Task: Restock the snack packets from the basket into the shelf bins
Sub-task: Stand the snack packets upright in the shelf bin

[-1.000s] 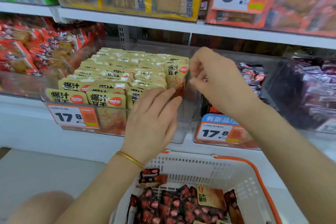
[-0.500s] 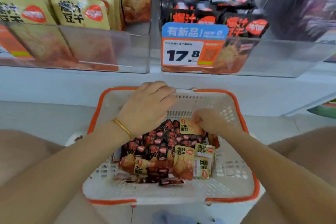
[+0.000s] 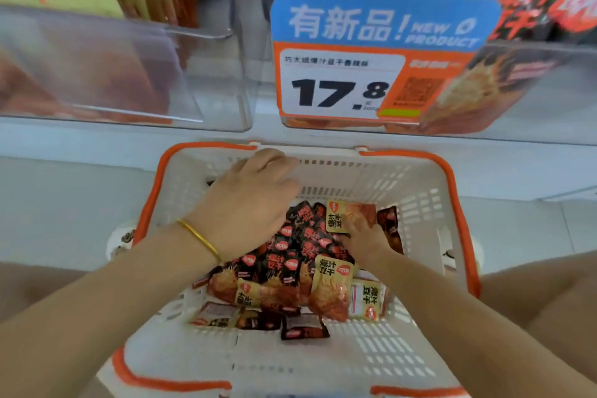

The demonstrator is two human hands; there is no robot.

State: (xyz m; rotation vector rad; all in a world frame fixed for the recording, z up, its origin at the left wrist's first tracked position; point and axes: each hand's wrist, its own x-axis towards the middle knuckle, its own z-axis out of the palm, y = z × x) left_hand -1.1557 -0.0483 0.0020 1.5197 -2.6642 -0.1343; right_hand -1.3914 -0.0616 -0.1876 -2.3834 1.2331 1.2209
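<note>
At white plastic basket's (image 3: 387, 171) far edge, right hand (image 3: 363, 237) pinches yellow foil packet (image 3: 337, 220); left hand's (image 3: 248, 203) hold unseen. Picking step; lifting out likely next.

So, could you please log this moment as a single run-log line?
phase: picking from basket | left hand: curled above dark packets, hold unclear | right hand: touching yellow packet, grip unclear

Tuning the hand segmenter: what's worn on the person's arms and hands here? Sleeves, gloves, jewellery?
No gloves on the left hand or the right hand, and no sleeves in view: both forearms are bare as far as the frame shows. The only item worn is a thin gold bangle on the left wrist. No ring or watch is visible.
</note>
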